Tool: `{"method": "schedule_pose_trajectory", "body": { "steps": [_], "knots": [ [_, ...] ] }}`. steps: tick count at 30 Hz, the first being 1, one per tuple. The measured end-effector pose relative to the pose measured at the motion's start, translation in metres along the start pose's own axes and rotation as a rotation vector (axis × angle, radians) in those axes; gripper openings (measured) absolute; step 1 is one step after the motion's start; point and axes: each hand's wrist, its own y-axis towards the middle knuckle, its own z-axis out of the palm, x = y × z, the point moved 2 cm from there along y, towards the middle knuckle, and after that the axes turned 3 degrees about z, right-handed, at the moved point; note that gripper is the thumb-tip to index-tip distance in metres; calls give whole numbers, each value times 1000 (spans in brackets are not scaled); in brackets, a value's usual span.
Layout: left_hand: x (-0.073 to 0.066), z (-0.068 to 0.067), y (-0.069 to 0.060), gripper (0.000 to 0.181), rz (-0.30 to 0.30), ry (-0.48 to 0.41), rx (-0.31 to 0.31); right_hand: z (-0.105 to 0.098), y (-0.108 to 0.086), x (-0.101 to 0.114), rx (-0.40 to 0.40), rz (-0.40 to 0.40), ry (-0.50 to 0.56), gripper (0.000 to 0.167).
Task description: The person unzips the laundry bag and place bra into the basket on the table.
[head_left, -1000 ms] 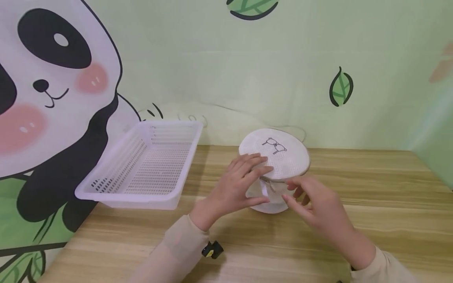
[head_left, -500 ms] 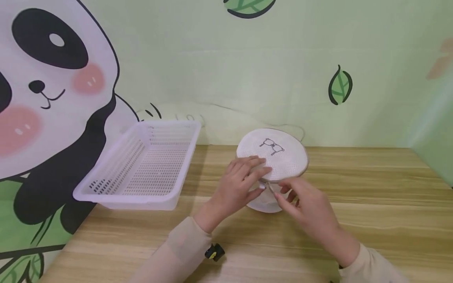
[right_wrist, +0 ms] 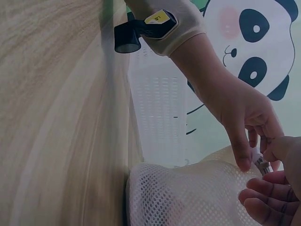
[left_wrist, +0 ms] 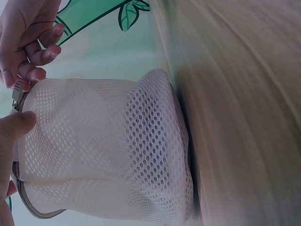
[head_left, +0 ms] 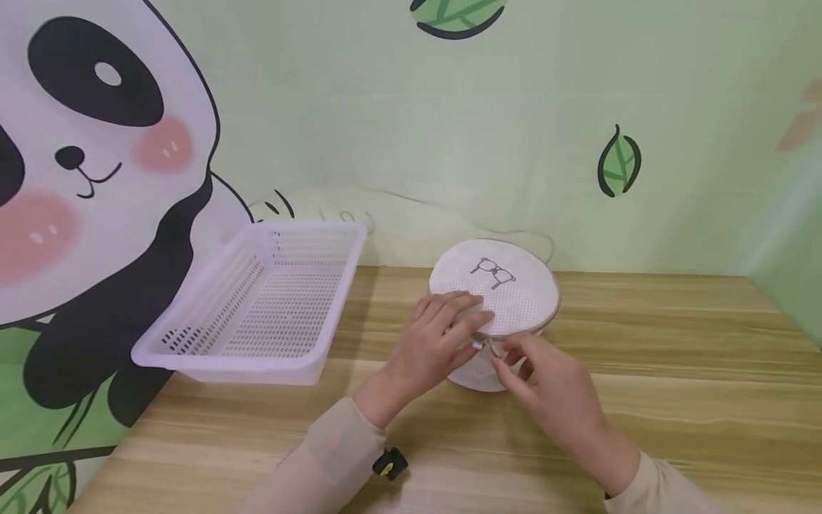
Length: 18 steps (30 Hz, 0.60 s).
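Observation:
A white mesh laundry bag (head_left: 523,303) stands upright on the table, its round lid printed with a pair of glasses. Around the lid's edge runs a zipper with a metal pull (right_wrist: 263,165). My left hand (head_left: 432,346) grips the near left rim, fingers on top of the lid and thumb against the mesh side. At the front of the rim my right hand (head_left: 557,385) pinches the zipper pull between thumb and index finger. In the left wrist view the mesh wall (left_wrist: 84,141) looks soft and slightly creased. The bag's inside cannot be made out.
A white plastic basket (head_left: 292,368) with slotted walls stands left of the bag. Behind the wooden table (head_left: 693,400) hangs a green backdrop (head_left: 359,107) with a panda and leaves. A small black device (head_left: 389,464) is strapped at the left wrist.
My right hand has moved left along the front rim and now pinches the zipper pull. The left thumb has drawn in closer under the rim. The bag stays in place.

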Motion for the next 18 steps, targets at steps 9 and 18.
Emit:
{"method": "schedule_pose_trajectory", "body": {
  "steps": [9, 18],
  "knots": [
    [-1, 1, -1, 34, 50, 30, -47, 5, -2, 1, 6, 32, -24, 15],
    [-2, 5, -4, 32, 81, 37, -96, 5, -3, 3, -7, -4, -47, 13]
  ]
}}
